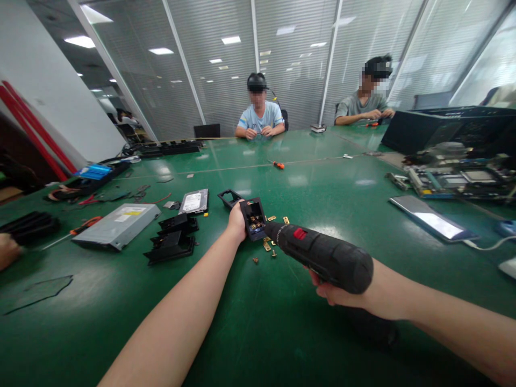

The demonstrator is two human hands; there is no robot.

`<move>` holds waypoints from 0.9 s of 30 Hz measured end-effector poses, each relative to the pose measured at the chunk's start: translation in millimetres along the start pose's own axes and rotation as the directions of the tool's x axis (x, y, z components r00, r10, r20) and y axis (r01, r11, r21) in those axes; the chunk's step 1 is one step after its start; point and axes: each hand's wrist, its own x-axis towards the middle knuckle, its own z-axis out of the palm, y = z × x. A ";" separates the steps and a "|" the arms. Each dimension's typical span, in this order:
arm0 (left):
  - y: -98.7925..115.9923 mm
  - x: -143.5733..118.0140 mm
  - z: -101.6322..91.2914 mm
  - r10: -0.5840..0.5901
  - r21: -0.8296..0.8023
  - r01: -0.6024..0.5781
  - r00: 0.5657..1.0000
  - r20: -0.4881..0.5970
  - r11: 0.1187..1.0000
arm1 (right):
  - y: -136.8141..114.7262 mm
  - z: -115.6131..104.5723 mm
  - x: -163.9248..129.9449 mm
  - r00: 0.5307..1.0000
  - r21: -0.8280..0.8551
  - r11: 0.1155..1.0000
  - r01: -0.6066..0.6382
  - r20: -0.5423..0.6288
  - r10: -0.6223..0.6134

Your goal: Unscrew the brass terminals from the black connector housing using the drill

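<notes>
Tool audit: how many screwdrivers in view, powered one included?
3. Electric screwdriver in the right hand, tip at the black part held by the left hand; orange one mid-table; red-handled one far left. More may be hidden in clutter.

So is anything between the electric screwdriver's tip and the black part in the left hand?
Nothing visible. The electric screwdriver, gripped by the right hand, points straight into the open face of the black part that the left hand holds. Loose brass pieces lie on the table below, off that line.
</notes>
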 end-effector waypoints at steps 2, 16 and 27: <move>0.0 0.1 0.0 -0.013 -0.005 0.013 1.000 0.001 1.000 | 0.5 0.1 -0.3 1.000 -0.001 1.000 -0.007 -0.010 0.007; -0.4 0.2 -0.1 -0.006 -0.010 0.006 1.000 -0.011 1.000 | 0.7 1.4 -0.1 0.999 0.080 0.996 -0.026 -0.029 0.029; -0.3 0.6 -0.1 -0.027 -0.018 0.027 1.000 0.007 0.999 | 2.1 1.7 0.3 0.999 0.063 0.998 -0.016 -0.032 0.018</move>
